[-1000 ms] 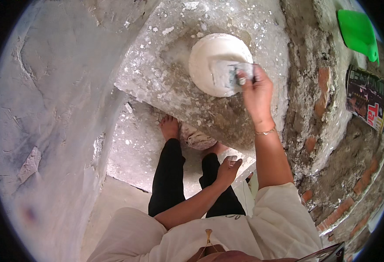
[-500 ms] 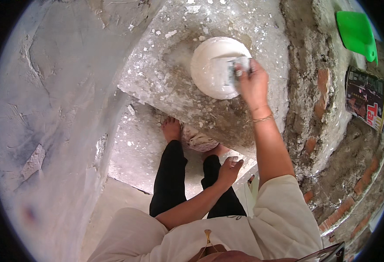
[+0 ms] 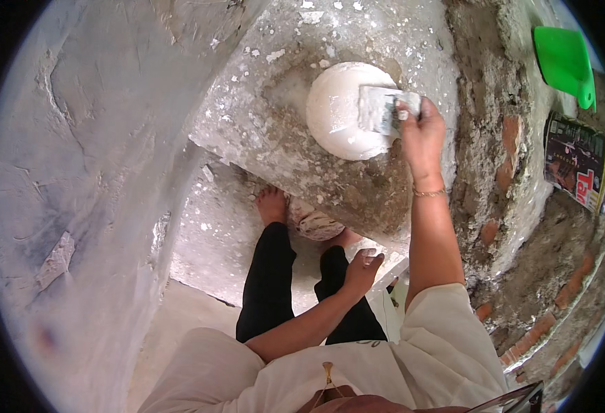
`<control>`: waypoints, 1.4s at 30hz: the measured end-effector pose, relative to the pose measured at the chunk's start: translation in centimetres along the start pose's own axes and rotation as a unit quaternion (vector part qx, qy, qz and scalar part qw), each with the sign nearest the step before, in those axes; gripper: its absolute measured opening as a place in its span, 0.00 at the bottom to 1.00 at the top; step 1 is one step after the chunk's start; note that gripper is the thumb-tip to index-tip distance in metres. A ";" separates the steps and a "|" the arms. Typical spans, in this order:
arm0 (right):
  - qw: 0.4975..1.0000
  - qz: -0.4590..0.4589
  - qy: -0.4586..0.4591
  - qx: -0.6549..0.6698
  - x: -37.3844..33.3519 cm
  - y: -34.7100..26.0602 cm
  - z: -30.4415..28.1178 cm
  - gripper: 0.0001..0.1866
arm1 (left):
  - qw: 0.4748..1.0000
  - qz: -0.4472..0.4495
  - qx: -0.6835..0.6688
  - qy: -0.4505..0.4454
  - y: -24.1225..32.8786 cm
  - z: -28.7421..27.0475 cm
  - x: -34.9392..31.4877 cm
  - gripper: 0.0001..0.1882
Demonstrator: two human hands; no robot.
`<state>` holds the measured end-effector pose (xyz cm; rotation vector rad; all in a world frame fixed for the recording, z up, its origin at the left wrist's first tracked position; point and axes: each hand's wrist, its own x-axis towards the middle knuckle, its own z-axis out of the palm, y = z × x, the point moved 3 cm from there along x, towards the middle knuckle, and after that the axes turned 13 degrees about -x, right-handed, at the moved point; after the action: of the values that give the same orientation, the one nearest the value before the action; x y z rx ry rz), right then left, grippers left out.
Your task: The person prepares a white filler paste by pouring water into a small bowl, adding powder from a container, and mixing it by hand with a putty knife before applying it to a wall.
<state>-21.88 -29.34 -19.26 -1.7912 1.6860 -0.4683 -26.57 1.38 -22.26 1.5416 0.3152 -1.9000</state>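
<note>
Head view, right hand (image 3: 423,141) clamped on scraper (image 3: 377,111), shifted right over white bowl (image 3: 333,115), left hand (image 3: 361,277), grip unclear

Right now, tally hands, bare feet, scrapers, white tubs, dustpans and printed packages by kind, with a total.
Hands, left hand, right hand: 2
Bare feet: 2
Flat scraper: 1
Round white tub: 1
Green dustpan: 1
Dark printed package: 1
Total: 8

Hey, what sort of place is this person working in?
Likely a building under construction or repair: the rough wall shows bare bricks, white flecks spot the gray slab, and the right hand holds a flat scraper smeared white.
</note>
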 end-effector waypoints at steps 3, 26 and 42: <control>0.996 0.014 0.010 -0.084 -1.2 0.3 -1.3 0.05 | 1.000 -0.002 -0.008 0.002 0.3 -0.1 -0.2 0.25; 0.997 0.020 -0.055 -0.042 -1.5 1.3 2.5 0.07 | 0.999 -0.009 0.024 -0.030 -1.3 0.2 0.4 0.26; 0.955 0.056 -0.037 -0.291 -4.0 2.1 -0.8 0.23 | 1.000 -0.015 0.022 0.003 -2.2 -0.5 1.2 0.23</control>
<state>-24.43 -25.58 -19.43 -2.0579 1.9944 0.1699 -27.65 2.87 -24.02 1.5801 0.3040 -1.9376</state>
